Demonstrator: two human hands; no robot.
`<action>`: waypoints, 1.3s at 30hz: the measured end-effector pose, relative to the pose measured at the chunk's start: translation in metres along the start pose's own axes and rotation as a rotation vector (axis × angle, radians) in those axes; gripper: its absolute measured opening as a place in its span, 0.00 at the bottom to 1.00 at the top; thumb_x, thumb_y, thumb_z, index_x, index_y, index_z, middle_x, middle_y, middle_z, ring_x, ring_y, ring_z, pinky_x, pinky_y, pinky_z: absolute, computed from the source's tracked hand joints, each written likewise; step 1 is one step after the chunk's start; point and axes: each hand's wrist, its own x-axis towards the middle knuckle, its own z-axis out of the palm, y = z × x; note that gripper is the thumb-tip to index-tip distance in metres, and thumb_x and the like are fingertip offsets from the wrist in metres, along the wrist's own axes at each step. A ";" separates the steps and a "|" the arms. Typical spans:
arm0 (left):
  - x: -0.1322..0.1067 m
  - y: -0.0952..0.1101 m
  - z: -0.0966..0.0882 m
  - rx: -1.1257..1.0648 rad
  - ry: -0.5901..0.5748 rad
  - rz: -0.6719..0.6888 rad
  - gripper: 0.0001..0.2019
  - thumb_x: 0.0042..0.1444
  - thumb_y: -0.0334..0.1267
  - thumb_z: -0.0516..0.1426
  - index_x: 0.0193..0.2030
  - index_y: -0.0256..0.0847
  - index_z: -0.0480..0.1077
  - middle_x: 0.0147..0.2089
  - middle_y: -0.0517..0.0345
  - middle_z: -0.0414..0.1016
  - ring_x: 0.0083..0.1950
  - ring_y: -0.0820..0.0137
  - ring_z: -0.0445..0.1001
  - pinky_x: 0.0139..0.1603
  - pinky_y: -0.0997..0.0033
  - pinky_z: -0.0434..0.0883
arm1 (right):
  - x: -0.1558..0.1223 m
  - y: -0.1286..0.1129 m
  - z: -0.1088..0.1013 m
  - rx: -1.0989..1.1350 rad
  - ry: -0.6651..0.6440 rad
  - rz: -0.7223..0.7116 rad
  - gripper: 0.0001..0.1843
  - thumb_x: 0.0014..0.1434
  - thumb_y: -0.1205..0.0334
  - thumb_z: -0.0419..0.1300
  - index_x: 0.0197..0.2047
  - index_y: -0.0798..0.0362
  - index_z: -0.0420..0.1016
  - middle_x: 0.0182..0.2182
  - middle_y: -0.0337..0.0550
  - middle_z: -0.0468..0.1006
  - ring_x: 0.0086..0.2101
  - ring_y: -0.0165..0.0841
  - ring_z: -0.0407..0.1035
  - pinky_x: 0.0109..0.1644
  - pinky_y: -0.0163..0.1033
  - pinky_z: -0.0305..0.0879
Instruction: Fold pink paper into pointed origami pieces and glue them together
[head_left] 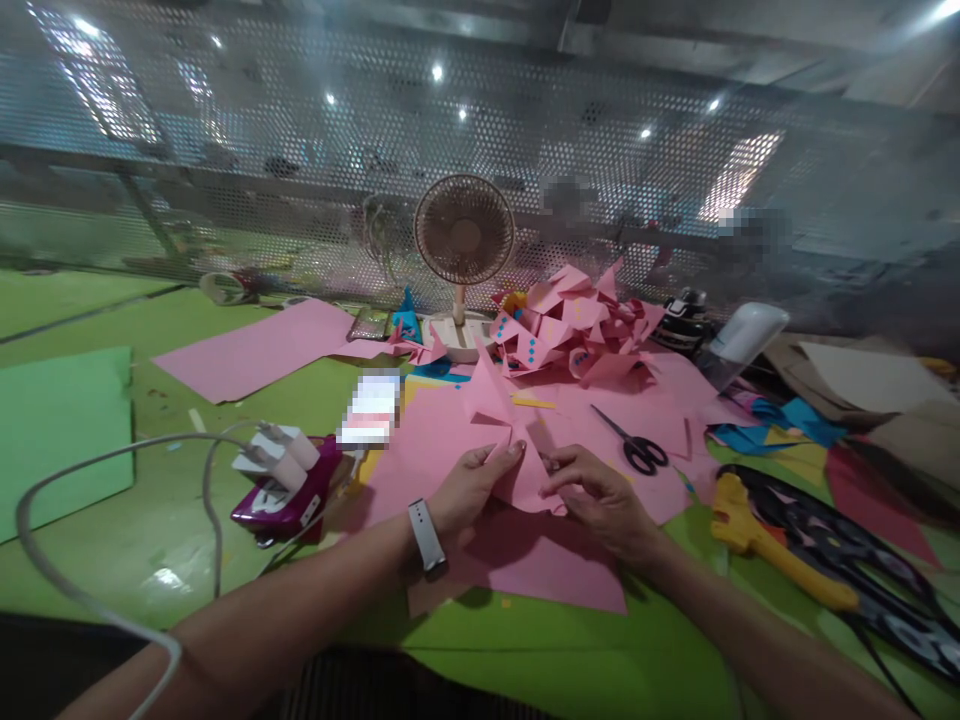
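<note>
Between my two hands is a folded piece of pink paper [517, 470], with a pointed part standing up at its top. My left hand [476, 485], below a grey wristband, pinches its left side with the thumb on top. On the right edge, the bent fingers of my right hand [592, 490] grip the same piece; their tips are partly hidden. Flat pink sheets [540, 570] lie beneath both hands. Black-handled scissors [634, 445] rest on pink paper to the right of my right hand. Behind my hands rises a pile of folded pink paper pieces [577, 320].
A small fan [465, 235] stands at the back before a perforated metal screen. Left are a phone [371, 408] and a purple power strip [281, 500] with white plugs and trailing cables. To the right lies a yellow-and-black glue gun [780, 550]; a white bottle [750, 335] leans behind it.
</note>
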 end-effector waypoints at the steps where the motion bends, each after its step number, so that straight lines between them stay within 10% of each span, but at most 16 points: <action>1: 0.000 -0.001 -0.001 0.005 -0.004 0.006 0.15 0.46 0.46 0.63 0.32 0.33 0.72 0.29 0.52 0.76 0.27 0.72 0.71 0.29 0.73 0.67 | 0.000 0.000 0.000 0.004 -0.007 -0.007 0.05 0.51 0.60 0.64 0.34 0.46 0.78 0.38 0.43 0.69 0.41 0.34 0.65 0.46 0.41 0.62; 32: 0.001 -0.008 -0.002 0.085 -0.060 0.170 0.13 0.50 0.44 0.60 0.37 0.37 0.70 0.36 0.56 0.73 0.37 0.71 0.70 0.43 0.69 0.65 | 0.004 0.003 0.002 0.088 0.047 0.286 0.12 0.55 0.52 0.59 0.28 0.52 0.71 0.42 0.47 0.71 0.42 0.34 0.66 0.46 0.39 0.63; 39: -0.001 -0.008 -0.004 0.199 -0.056 0.145 0.13 0.51 0.45 0.59 0.38 0.38 0.70 0.31 0.59 0.71 0.30 0.75 0.66 0.34 0.74 0.64 | 0.005 0.003 0.000 0.070 0.062 0.325 0.13 0.52 0.52 0.62 0.24 0.53 0.72 0.41 0.45 0.71 0.43 0.35 0.66 0.46 0.38 0.61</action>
